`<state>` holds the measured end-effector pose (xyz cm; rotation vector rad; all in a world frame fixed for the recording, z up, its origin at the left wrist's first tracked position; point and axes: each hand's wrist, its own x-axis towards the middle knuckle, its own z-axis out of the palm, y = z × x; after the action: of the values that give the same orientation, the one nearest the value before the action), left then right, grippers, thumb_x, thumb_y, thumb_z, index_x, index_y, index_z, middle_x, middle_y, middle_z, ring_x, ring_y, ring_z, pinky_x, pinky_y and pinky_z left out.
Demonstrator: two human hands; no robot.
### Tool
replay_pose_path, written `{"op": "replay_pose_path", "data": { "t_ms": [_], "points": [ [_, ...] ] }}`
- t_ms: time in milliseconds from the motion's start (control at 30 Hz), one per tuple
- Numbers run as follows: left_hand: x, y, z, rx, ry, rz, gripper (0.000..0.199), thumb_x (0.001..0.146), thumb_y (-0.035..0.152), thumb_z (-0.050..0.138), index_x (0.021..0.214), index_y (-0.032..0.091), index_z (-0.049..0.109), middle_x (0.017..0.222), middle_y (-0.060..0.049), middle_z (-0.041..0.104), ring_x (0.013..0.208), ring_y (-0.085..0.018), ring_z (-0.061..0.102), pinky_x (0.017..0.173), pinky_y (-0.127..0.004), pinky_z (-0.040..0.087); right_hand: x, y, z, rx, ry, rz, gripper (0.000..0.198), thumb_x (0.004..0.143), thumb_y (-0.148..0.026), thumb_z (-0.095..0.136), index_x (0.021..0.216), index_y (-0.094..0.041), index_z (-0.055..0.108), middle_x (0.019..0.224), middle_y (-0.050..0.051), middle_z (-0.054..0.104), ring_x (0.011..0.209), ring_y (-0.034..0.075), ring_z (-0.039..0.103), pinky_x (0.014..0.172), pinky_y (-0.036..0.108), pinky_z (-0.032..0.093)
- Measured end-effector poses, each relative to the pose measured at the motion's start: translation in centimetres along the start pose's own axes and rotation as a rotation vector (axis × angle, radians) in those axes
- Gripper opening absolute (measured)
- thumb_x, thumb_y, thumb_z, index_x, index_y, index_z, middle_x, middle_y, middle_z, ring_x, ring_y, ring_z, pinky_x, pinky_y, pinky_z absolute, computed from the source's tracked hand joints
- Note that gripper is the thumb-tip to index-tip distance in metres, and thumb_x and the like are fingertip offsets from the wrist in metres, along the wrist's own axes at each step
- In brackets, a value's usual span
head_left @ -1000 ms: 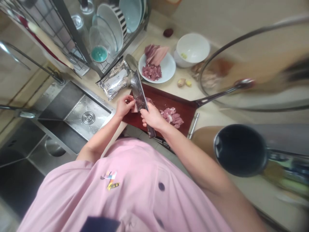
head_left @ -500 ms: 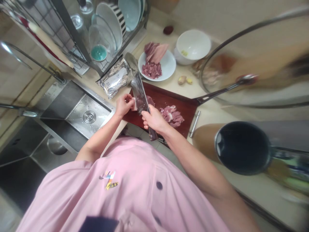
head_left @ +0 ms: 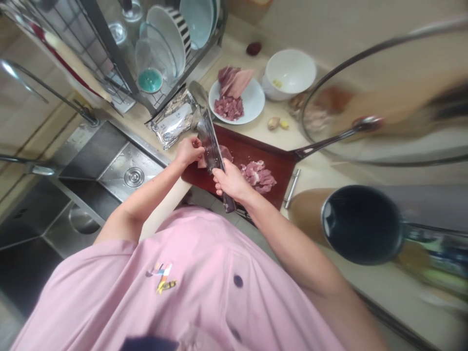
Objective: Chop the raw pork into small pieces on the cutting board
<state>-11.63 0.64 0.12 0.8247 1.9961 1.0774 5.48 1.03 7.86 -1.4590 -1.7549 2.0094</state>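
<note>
My right hand (head_left: 232, 181) is wrapped round the dark handle of a cleaver (head_left: 212, 145). Its broad blade tilts up and away over the dark red cutting board (head_left: 241, 141), with small bits stuck to the metal. My left hand (head_left: 189, 150) has its fingers pinched together against the blade's left side; whatever they hold is too small to make out. Just under those fingers lies a pale pink piece of meat (head_left: 201, 164). Partly behind the cleaver rests a larger chunk of meat (head_left: 225, 153). To the right on the board sits a pile of sliced meat (head_left: 259, 176).
Beyond the board stand a white plate (head_left: 256, 100) of meat and a white bowl (head_left: 290, 73). Ginger pieces (head_left: 274, 123) lie nearby. A silver packet (head_left: 173, 119) and dish rack (head_left: 197, 61) are at left, above the sink (head_left: 113, 170). A dark pan (head_left: 361, 224) is right.
My left hand has shifted slightly up along the blade, and its fingers have come away from the pale piece of meat. The right hand keeps the cleaver in nearly the same place.
</note>
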Motion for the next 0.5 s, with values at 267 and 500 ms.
{"op": "replay_pose_path", "data": {
  "t_ms": [267,500],
  "points": [
    [0.7,1.3,0.2,-0.2,-0.058,-0.337,0.022,0.06,0.009,0.071,0.055,0.016,0.05,0.043,0.003,0.051,0.046,-0.012,0.056,0.053,-0.027,0.053,0.1,0.3,0.0,-0.017,-0.006,-0.015,0.013,0.079,-0.027,0.048,0.087,-0.024,0.038,0.056,-0.01,0.042,0.037,0.005,0.039,0.033,0.018,0.037],
    [1.2,3.3,-0.5,-0.193,-0.023,-0.126,0.016,0.056,0.011,0.07,0.053,0.016,0.055,0.042,0.001,0.051,0.044,-0.014,0.054,0.053,-0.03,0.05,-0.8,-0.1,-0.5,0.076,0.016,-0.088,0.02,0.079,-0.034,0.052,0.091,-0.025,0.038,0.055,-0.011,0.04,0.039,0.005,0.038,0.035,0.016,0.035]
  ]
}}
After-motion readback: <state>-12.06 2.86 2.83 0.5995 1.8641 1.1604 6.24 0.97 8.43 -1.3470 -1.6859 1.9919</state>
